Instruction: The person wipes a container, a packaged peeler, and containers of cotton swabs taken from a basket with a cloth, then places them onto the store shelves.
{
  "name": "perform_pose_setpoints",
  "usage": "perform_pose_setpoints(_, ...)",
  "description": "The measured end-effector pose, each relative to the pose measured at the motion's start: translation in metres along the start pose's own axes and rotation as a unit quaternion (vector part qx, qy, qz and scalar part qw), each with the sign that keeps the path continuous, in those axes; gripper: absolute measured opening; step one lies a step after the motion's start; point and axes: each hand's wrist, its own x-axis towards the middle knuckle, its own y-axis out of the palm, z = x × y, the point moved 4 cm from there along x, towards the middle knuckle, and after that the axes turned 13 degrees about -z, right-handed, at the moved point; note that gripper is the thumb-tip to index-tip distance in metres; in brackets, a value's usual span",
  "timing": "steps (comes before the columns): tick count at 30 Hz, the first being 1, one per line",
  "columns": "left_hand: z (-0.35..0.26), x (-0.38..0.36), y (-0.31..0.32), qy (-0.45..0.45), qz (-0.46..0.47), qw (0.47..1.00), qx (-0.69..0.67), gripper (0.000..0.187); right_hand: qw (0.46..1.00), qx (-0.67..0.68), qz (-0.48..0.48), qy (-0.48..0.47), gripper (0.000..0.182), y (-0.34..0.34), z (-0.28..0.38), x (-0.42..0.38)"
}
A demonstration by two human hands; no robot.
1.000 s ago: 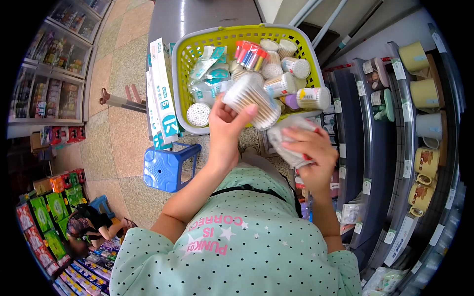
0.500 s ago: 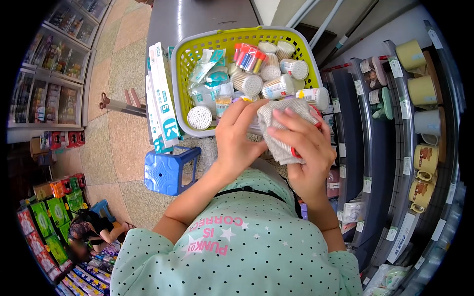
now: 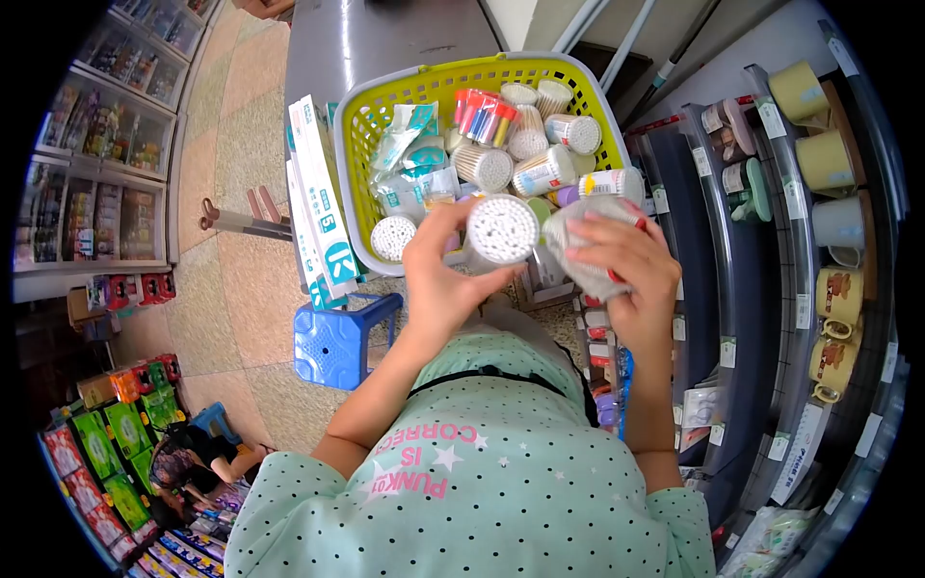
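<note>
My left hand [image 3: 441,272] grips a round container of cotton swabs [image 3: 502,229], its white tips facing me, just over the near edge of the green basket [image 3: 361,217]. Bunched under the fingers of my right hand [image 3: 631,265] is a grey cloth [image 3: 588,252] with a bit of red at its edge, close to the container's right side. The basket holds several more swab containers [image 3: 484,168], teal-and-white packets [image 3: 405,135] and a pack with red caps [image 3: 485,118].
Long white boxes [image 3: 323,212] stand left of the basket on a dark table [image 3: 385,39]. A blue stool [image 3: 326,347] is below. Shelves with mugs [image 3: 826,160] line the right. Another person [image 3: 198,458] is low at the left.
The swab container in my left hand now shows, where the cloth covered that spot before. My right hand has moved right and slightly down with the cloth, away from my left.
</note>
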Motion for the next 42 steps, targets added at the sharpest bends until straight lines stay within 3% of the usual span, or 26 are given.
perform_pose_setpoints(3,0.002,0.005,-0.003,-0.113,0.012,0.981,-0.156,0.067,0.996,-0.044,-0.075,0.017,0.046,0.030,-0.017,0.000)
perform_pose_setpoints(7,0.008,0.009,-0.006,-0.246,0.045,0.909,-0.333,0.069,0.996,-0.069,-0.040,0.036,0.052,0.089,-0.038,-0.011)
perform_pose_setpoints(13,0.025,0.007,-0.014,-0.316,0.079,0.849,-0.416,0.057,0.998,-0.028,0.002,0.050,0.067,0.116,-0.027,-0.017)
perform_pose_setpoints(16,0.029,0.006,-0.011,-0.343,0.102,0.803,-0.476,0.058,0.996,0.003,-0.050,0.071,0.063,0.087,-0.009,-0.007)
perform_pose_setpoints(19,0.033,0.004,-0.006,-0.347,0.140,0.779,-0.503,0.062,0.959,0.152,-0.076,0.226,0.055,0.060,-0.011,-0.010)
perform_pose_setpoints(20,0.033,0.003,-0.002,-0.351,0.148,0.772,-0.509,0.063,0.912,0.236,-0.077,0.325,0.054,0.055,-0.007,-0.011)
perform_pose_setpoints(23,0.027,0.000,0.009,-0.369,0.186,0.741,-0.530,0.067,0.912,0.247,-0.051,0.324,0.055,0.044,0.008,-0.011)
perform_pose_setpoints(24,0.024,0.000,0.013,-0.377,0.200,0.728,-0.536,0.069,0.918,0.241,-0.050,0.311,0.063,0.044,0.009,-0.012)
perform_pose_setpoints(27,0.021,-0.004,0.023,-0.378,0.245,0.748,-0.487,0.076,0.947,0.213,-0.082,0.226,0.071,0.040,0.011,-0.015)
perform_pose_setpoints(28,0.019,-0.005,0.025,-0.377,0.260,0.737,-0.497,0.074,0.946,0.220,-0.072,0.229,0.086,0.039,0.009,-0.018)
perform_pose_setpoints(32,0.018,-0.002,0.030,-0.418,0.252,0.705,-0.515,0.068,0.968,0.182,-0.040,0.167,0.107,0.029,0.016,-0.019)
perform_pose_setpoints(38,0.012,0.000,0.041,-0.422,0.340,0.675,-0.500,0.074,0.974,0.134,-0.080,0.162,0.103,0.012,0.019,-0.016)
perform_pose_setpoints(42,0.015,-0.004,0.050,-0.401,0.346,0.683,-0.502,0.064,0.982,0.086,-0.069,0.152,0.098,0.004,0.019,-0.020)
